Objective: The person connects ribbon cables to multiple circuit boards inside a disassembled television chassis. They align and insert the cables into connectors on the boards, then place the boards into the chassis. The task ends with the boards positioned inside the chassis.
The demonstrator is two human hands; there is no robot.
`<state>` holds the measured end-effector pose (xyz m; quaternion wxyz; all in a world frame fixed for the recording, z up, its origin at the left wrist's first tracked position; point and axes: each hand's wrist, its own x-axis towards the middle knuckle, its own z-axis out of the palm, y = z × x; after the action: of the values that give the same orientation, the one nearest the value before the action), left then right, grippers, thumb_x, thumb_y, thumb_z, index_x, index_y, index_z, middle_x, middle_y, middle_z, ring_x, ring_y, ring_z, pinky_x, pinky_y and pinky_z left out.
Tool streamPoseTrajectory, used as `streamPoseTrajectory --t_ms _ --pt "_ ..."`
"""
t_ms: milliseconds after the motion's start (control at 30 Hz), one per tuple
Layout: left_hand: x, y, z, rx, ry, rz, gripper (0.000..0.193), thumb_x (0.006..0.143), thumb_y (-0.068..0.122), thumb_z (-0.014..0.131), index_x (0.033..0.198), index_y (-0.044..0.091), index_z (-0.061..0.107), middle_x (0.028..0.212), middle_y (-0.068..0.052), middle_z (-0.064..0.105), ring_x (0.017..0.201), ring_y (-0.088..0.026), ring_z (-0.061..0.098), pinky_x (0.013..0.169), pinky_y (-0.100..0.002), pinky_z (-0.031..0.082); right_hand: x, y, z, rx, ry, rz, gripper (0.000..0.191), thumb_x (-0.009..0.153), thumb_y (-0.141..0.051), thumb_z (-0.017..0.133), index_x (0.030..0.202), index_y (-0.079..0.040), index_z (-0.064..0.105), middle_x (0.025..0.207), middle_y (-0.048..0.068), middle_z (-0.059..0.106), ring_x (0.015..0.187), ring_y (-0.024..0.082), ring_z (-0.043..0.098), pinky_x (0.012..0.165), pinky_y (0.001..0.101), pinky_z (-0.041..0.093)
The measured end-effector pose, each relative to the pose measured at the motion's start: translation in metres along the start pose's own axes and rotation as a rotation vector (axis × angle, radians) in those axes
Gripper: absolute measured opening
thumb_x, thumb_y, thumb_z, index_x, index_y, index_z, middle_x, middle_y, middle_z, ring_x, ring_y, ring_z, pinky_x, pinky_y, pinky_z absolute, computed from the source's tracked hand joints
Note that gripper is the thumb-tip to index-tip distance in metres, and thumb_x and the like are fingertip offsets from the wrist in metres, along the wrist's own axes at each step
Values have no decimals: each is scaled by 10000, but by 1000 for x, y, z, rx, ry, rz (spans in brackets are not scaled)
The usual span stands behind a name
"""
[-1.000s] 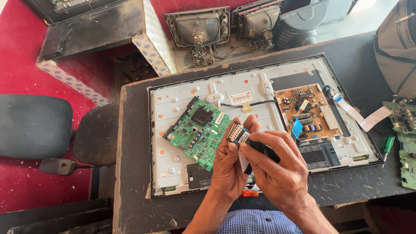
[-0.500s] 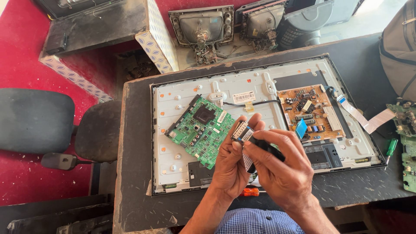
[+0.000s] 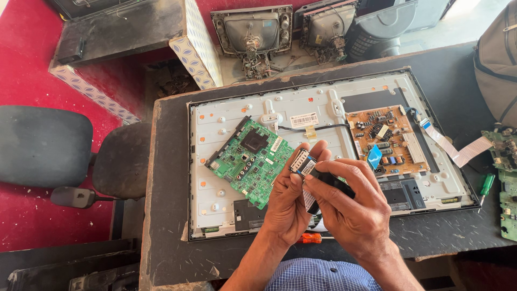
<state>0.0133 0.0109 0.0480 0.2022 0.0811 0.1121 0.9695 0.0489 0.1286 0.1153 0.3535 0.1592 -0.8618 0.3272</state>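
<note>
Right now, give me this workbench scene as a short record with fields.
left hand: holds a small connector module at its fingertips
right hand: grips the black cable joined to the module
under the hands: opened flat-panel back on a dark table
boards: green circuit board, brown circuit board
near the wrists: orange-handled screwdriver

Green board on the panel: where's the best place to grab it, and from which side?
Probably grip the green board by its bare left edge, coming from the left. It lies flat and tilted on the panel; its right corner is behind the left hand.
</note>
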Motion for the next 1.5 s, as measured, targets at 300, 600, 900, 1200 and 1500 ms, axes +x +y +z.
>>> streamPoseTrajectory --t_ms 300,600,900,1200,1500 --pt "0 5 -4 96 -43 -13 619 981 159 693 1533 21 448 1606 -193 443 1490 -300 449 1187 -359 474 -3 6 0 50 5 5 255 774 -43 842 1004 -140 789 1127 56 695 1050 241 686 832 350 581" --pt "-2 12 -6 247 -79 1 592 978 146 726 1508 18 496 1580 -189 497 1506 -310 447 1230 -384 432 -7 9 2 133 18 68 250 751 -29 843 974 -127 786 1167 76 698 1076 241 692 845 339 580" --pt "-5 12 -21 254 -59 -24 615 999 94 738 1545 -33 484 1485 -168 583 1317 -213 593 1128 -323 510 -7 10 1 141 0 81 230 754 -22 839 960 -112 789 1160 71 717 1055 242 705 821 325 593" --pt "-6 23 1 749 -47 141 556 966 3 699 1488 -39 514 1439 -182 639 1317 -231 642 1147 -350 544 -25 20 8 312 73 579 212 886 -20 781 1097 -43 777 958 93 757 817 107 658 682 234 524" --pt "-12 27 20 791 67 150 524 924 -51 710 1424 -69 554 1352 -223 674 1232 -278 688 1020 -381 607 -38 46 21 1188 231 1032 232 903 78 665 1127 116 705 970 195 770 814 203 767 748 308 632"
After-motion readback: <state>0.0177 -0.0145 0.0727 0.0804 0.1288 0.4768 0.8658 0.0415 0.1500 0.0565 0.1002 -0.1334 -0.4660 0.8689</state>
